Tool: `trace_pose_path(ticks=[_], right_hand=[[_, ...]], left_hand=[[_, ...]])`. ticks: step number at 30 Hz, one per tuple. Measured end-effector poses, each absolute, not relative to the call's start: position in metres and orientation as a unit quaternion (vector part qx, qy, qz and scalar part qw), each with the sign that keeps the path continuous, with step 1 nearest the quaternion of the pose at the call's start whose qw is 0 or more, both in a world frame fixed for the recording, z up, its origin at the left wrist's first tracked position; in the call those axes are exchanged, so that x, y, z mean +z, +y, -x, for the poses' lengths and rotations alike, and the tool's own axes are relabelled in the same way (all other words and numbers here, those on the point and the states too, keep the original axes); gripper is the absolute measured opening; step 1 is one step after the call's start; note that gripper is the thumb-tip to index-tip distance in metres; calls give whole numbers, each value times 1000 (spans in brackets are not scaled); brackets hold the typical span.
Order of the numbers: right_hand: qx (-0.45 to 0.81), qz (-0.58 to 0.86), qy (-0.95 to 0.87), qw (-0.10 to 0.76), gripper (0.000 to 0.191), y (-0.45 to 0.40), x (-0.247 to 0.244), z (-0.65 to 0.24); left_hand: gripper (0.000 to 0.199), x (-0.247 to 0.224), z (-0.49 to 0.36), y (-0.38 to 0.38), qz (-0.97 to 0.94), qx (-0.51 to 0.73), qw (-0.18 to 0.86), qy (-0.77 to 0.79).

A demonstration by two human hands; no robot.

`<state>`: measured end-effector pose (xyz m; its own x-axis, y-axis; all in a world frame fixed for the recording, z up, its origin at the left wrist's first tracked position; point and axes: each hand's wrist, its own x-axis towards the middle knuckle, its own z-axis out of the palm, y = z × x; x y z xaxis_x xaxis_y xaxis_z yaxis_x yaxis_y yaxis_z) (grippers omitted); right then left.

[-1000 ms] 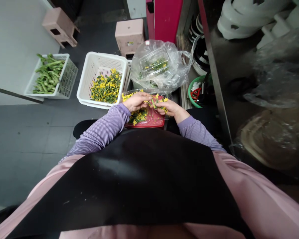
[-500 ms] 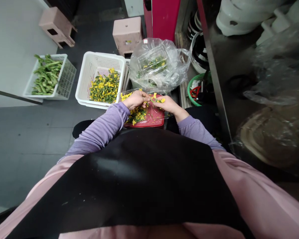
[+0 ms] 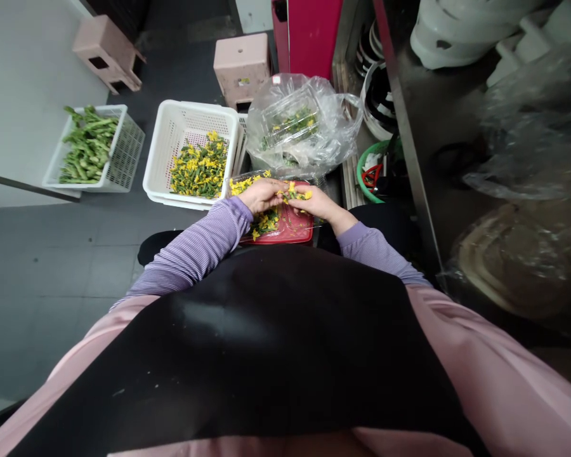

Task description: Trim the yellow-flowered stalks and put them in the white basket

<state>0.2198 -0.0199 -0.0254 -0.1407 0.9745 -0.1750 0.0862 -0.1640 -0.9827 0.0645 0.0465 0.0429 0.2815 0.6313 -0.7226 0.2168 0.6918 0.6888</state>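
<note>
Over a red tray [image 3: 299, 230] in front of my lap, both hands meet at a few yellow-flowered stems [image 3: 295, 193]. My right hand [image 3: 316, 202] is closed around these stems, with blossoms showing above its fingers. Close against it, my left hand [image 3: 261, 194] has its fingertips pinched at the stems' left end; exactly what it grips there is partly hidden. More yellow flowers with green stalks [image 3: 265, 222] lie on the tray's left part, under clear plastic or a clear lid, below my left wrist.
A white basket [image 3: 155, 162] of yellow flowers stands left of the tray, a basket of green stalks [image 3: 89, 143] further left. A clear plastic bag [image 3: 333, 143] lies ahead. Pink stools [image 3: 242, 57] stand behind. A metal shelf edge [image 3: 412, 146] runs along my right.
My left hand has shifted slightly right and closer to my right hand, its fingertips now at the stems. My right hand has moved a little left. The view has shifted marginally.
</note>
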Motion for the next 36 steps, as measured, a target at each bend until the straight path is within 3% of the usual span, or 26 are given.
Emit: trace_pose_path(ticks=[6, 10, 16, 23, 29, 33, 36], right_hand=[[572, 543, -438, 432, 26, -19, -28, -218], [626, 524, -299, 494, 26, -16, -24, -226], [620, 514, -275, 526, 30, -14, -25, -225], [588, 559, -296, 505, 34, -17, -21, -223], [666, 517, -199, 500, 31, -14, -15, -226], [609, 549, -198, 537, 32, -11, -19, -231], [590, 572, -248, 512, 33, -13, -21, -232]], left_hand=[[17, 40, -73, 38, -356, 184, 702, 589], [17, 45, -70, 36, -374, 134, 729, 557], [21, 48, -75, 24, -406, 112, 742, 521], [21, 36, -74, 28, -429, 133, 721, 528], [14, 35, -76, 31, -404, 127, 770, 478], [27, 32, -75, 35, -343, 97, 780, 514], [26, 33, -73, 39, -301, 143, 791, 513]])
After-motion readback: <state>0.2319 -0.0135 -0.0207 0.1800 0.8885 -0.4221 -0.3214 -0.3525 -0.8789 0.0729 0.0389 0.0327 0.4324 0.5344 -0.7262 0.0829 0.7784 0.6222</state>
